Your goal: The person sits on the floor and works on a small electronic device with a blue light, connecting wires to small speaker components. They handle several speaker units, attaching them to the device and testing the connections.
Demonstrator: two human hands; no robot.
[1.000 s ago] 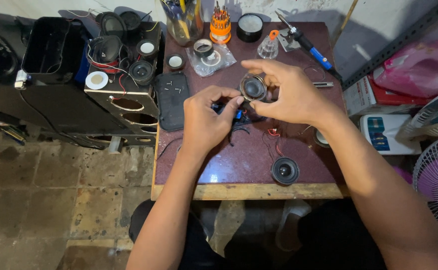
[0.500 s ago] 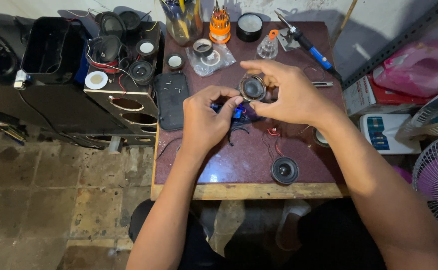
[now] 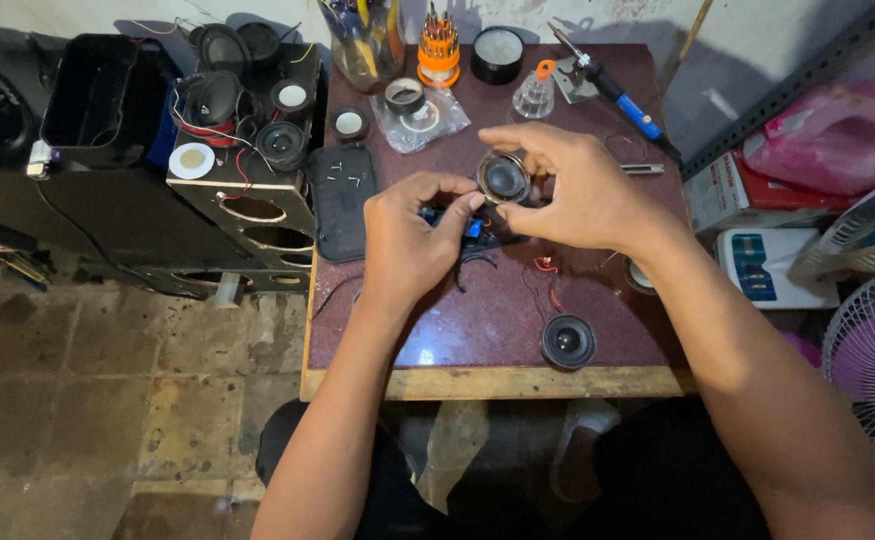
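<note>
Only the head view here. Compared with a second ago, almost nothing has shifted: the right hand (image 3: 582, 190) keeps the small round speaker driver (image 3: 503, 178) pinched in its fingers, lifted just above the bench (image 3: 477, 330), and the left hand (image 3: 407, 235) stays closed on a small blue-handled tool (image 3: 462, 222) right beside the driver. Looks like slow fiddly work on the driver rather than a new step (tool tip is hidden, so I can't tell exactly where it touches). A second black driver (image 3: 567, 341) lies near the front edge, well apart, and the soldering iron (image 3: 612, 92) sits untouched at the back
</note>
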